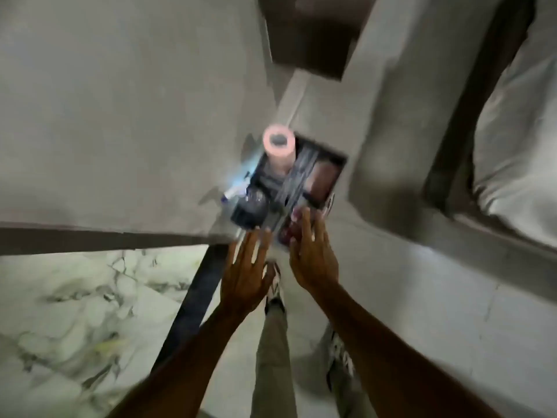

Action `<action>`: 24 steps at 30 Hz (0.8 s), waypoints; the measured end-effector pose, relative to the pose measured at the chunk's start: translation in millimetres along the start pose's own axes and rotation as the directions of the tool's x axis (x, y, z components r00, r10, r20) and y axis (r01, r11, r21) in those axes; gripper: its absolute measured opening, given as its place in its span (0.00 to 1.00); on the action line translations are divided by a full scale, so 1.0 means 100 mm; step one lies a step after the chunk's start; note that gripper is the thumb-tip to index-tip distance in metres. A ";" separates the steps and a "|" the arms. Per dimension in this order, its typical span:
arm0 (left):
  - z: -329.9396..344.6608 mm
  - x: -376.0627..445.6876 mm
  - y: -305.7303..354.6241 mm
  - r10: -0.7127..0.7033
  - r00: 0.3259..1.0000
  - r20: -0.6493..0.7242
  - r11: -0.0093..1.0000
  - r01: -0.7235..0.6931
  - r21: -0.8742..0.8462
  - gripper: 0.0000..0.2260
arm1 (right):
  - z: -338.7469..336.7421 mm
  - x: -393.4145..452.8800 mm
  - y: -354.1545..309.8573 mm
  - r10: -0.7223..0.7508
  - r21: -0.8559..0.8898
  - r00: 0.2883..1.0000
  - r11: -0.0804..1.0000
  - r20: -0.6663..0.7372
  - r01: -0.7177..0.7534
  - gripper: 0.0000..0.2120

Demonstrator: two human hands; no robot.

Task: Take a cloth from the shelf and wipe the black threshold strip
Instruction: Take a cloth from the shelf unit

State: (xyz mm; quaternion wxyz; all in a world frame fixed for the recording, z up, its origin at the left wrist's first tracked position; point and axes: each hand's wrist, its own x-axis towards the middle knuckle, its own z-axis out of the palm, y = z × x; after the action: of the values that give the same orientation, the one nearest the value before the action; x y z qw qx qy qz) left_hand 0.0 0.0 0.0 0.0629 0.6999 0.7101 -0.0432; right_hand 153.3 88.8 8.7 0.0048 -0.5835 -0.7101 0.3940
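Both hands outstretched, fingers apparently spread.

The shelf is leaving little free room: a pink roll and a dark round object (blurred) are blocking its left side, while a wall is standing close at its right.

Your view is blurred. Both your hands reach toward the shelf, fingers spread and holding nothing. Just past the fingers of your left hand sits a dark round object; farther beyond stands a pink roll. The fingertips of your right hand lie over a reddish cloth at the shelf's near edge; whether they touch it is unclear. Below your left wrist the black threshold strip runs beside marbled floor.
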 end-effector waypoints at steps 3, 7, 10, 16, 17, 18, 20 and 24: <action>0.87 0.15 -0.32 -0.024 0.999 0.040 0.999 0.024 -0.023 0.27 | 0.86 0.54 0.27 0.106 -0.027 0.991 0.994 0.082 -0.104 0.37; 1.83 0.51 -0.61 -0.053 0.967 0.248 0.997 0.066 -0.046 0.35 | 1.70 1.33 0.51 0.310 -0.012 0.949 0.951 0.065 -0.310 0.47; 2.31 0.67 -0.73 -0.030 0.981 0.191 0.999 0.038 -0.038 0.35 | 1.94 1.80 0.69 0.345 -0.029 0.935 0.939 0.083 -0.344 0.55; 2.78 0.70 -0.75 -0.080 0.991 0.109 0.996 0.085 -0.040 0.36 | 2.11 2.20 0.92 0.396 -0.105 0.909 0.917 0.131 -0.385 0.55; 2.82 0.69 -0.75 -0.079 0.994 0.082 0.996 0.082 -0.041 0.36 | 2.15 2.21 0.94 0.383 -0.117 0.918 0.921 0.103 -0.371 0.53; 2.85 0.69 -0.76 -0.085 0.994 0.065 0.995 0.088 -0.041 0.36 | 2.18 2.21 0.95 0.372 -0.111 0.924 0.925 0.085 -0.362 0.51; 2.90 0.69 -0.75 -0.082 0.996 0.043 0.995 0.084 -0.044 0.36 | 2.24 2.20 0.98 0.353 -0.095 0.934 0.933 0.061 -0.346 0.47; 2.92 0.67 -0.76 -0.080 0.996 0.039 0.995 0.082 -0.047 0.36 | 2.25 2.16 1.02 0.321 -0.129 0.946 0.941 0.045 -0.313 0.43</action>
State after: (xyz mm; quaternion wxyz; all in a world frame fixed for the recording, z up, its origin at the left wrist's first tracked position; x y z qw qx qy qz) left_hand -68.1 21.8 -300.6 0.0913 0.6678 0.7376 -0.0413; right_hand 63.6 144.9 -302.3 -0.1169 -0.6762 -0.6291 0.3651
